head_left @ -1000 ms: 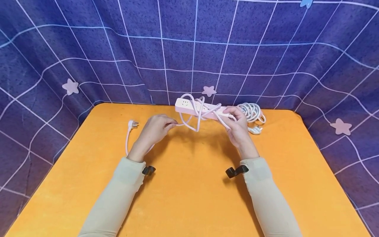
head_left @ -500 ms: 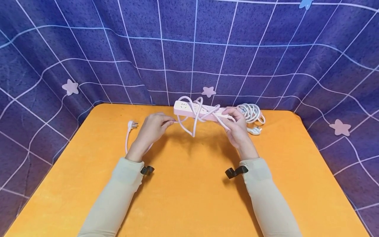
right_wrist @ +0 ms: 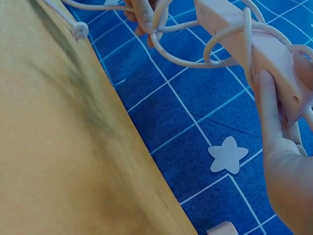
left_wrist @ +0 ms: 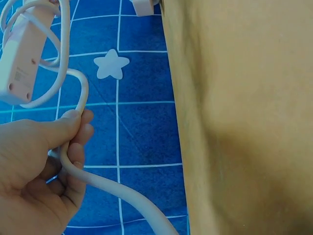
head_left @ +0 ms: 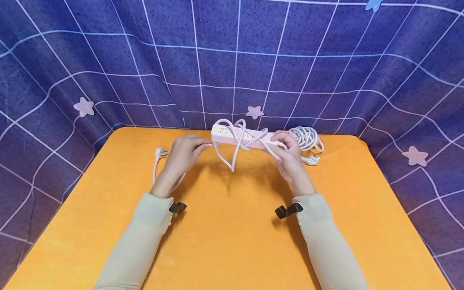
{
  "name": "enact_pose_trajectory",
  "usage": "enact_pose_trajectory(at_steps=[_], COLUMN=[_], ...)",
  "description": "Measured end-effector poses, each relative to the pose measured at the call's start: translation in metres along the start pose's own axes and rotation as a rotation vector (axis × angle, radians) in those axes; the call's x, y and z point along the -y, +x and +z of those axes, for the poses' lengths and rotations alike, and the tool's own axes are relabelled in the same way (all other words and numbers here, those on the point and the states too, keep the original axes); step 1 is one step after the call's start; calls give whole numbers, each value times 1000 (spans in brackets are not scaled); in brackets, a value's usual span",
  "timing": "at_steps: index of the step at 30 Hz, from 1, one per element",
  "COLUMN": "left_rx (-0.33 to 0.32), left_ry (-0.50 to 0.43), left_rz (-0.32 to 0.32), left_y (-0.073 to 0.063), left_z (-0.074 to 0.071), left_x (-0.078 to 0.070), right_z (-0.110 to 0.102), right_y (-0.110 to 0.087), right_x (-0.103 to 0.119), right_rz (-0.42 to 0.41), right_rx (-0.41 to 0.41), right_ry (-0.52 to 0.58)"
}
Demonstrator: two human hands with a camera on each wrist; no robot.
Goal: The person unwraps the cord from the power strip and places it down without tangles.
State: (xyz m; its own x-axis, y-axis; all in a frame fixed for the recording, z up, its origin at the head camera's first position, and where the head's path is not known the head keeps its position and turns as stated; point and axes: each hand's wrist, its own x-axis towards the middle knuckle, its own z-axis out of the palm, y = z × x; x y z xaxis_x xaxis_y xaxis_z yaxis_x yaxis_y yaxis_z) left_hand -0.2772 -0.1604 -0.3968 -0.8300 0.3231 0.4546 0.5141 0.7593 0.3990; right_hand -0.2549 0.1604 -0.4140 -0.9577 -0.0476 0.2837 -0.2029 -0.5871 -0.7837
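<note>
The power strip [head_left: 226, 139] is raised over the table [head_left: 232, 233], its cable [head_left: 235, 157] looped loosely round it. Your right hand [head_left: 290, 159] grips one end; your left hand [head_left: 183, 155] pinches the cable. The step looks like managing loops (one droops); next likely calls for gentle tension.

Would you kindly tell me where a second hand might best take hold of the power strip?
I'd grip the power strip at its left end, coming from the left, thumb and fingers across its narrow body: that end looks largely bare, whereas the cord loops cross its middle and the right hand holds the other end.
</note>
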Motion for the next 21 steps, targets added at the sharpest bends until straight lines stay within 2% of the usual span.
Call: enact_pose_trajectory(at_steps=[11, 15, 21], left_rx=[-36, -44, -55], left_ry=[-25, -19, -13], left_rz=[-30, -14, 49], left_y=[3, 9, 26], left_z=[-6, -10, -16], left_x=[1, 0, 1], right_z=[-2, -1, -2], right_y=[0, 0, -1], right_x=[0, 0, 2], right_rz=[10, 13, 8], right_rx=[-3, 1, 1], right_ry=[-17, -14, -21])
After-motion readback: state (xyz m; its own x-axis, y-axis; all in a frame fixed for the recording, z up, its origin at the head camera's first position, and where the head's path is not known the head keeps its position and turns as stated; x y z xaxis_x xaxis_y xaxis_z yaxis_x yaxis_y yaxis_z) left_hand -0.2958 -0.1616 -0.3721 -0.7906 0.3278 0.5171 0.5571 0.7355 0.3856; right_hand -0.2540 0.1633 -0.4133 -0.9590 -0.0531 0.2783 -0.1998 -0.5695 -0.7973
